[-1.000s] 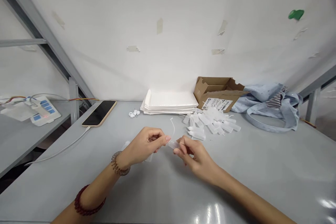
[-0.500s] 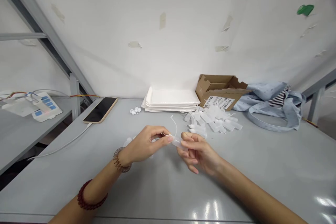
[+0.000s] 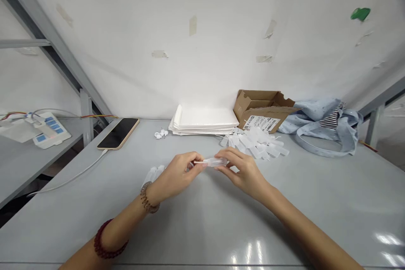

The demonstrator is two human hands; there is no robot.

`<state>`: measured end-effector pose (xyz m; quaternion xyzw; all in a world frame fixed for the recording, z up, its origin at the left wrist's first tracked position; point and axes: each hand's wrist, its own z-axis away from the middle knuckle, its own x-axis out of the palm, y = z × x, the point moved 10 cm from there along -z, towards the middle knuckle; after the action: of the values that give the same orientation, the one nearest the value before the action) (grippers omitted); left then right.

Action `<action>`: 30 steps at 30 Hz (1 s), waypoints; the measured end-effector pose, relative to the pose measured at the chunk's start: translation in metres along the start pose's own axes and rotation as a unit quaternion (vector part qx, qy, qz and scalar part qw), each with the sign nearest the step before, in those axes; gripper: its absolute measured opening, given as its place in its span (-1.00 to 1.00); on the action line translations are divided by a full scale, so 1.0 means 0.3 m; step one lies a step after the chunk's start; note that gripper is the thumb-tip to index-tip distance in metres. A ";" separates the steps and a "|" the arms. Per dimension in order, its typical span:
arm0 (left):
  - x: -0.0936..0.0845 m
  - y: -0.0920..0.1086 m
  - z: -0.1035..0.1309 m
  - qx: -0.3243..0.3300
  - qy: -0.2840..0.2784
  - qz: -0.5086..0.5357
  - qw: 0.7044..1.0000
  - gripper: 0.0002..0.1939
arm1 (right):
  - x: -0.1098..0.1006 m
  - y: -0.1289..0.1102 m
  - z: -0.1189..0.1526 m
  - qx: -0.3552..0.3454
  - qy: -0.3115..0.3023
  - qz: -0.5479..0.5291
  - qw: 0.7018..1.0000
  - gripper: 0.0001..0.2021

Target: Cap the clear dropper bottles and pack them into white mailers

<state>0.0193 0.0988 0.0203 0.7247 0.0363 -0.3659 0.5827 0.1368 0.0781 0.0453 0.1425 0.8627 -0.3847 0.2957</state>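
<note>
A small translucent plastic squeeze bottle (image 3: 215, 162) lies level between my two hands above the table. Thumb and fingers of my left hand (image 3: 182, 173) pinch its narrow tip end, where a thin whitish strip points left. My right hand (image 3: 242, 171) grips the wide end between thumb and fingers. Just behind my right hand spreads a heap of similar translucent bottles (image 3: 257, 141). A few more bottles (image 3: 152, 174) lie beside my left wrist, partly hidden by it. Small white caps (image 3: 161, 133) sit in a little group farther back.
A stack of white padded envelopes (image 3: 205, 121) rests against the wall beside an open cardboard box (image 3: 264, 112). Light blue cloth with a strap (image 3: 325, 126) lies at the right. On the left are a phone (image 3: 118, 133), its white cable (image 3: 76, 175) and a power strip (image 3: 52, 130).
The bottle has turned level, and its curved thin strip no longer stands up. My right hand has rolled over, its fingers now on top of the bottle's end. The view has shifted slightly.
</note>
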 end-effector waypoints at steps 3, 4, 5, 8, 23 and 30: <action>0.004 -0.018 0.004 -0.033 0.000 0.024 0.999 -0.64 | -0.012 -0.017 -0.003 -0.052 0.000 0.057 0.997 -0.82; 0.001 -0.024 0.005 -0.042 0.005 0.030 0.999 -0.64 | -0.021 -0.004 -0.007 -0.047 -0.008 0.076 0.996 -0.82; -0.003 -0.030 0.006 -0.049 0.012 0.038 0.998 -0.66 | -0.033 0.018 -0.011 -0.033 -0.016 0.098 0.994 -0.82; -0.020 -0.049 0.005 -0.068 0.034 0.061 0.995 -0.68 | -0.088 0.117 -0.015 0.042 -0.036 0.199 0.978 -0.84; -0.263 -0.158 -0.012 -0.097 0.187 -0.058 0.976 -0.68 | -0.119 0.270 0.009 0.144 -0.093 0.327 0.930 -0.86; -0.471 -0.280 -0.010 -0.113 0.287 -0.271 0.912 -0.71 | -0.107 0.197 0.000 0.098 -0.068 0.367 0.923 -0.84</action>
<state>-0.1225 0.1809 0.0326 0.6902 0.4379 -0.2792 0.5039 0.1901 0.1167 0.0309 0.4511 0.6859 -0.3405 0.4584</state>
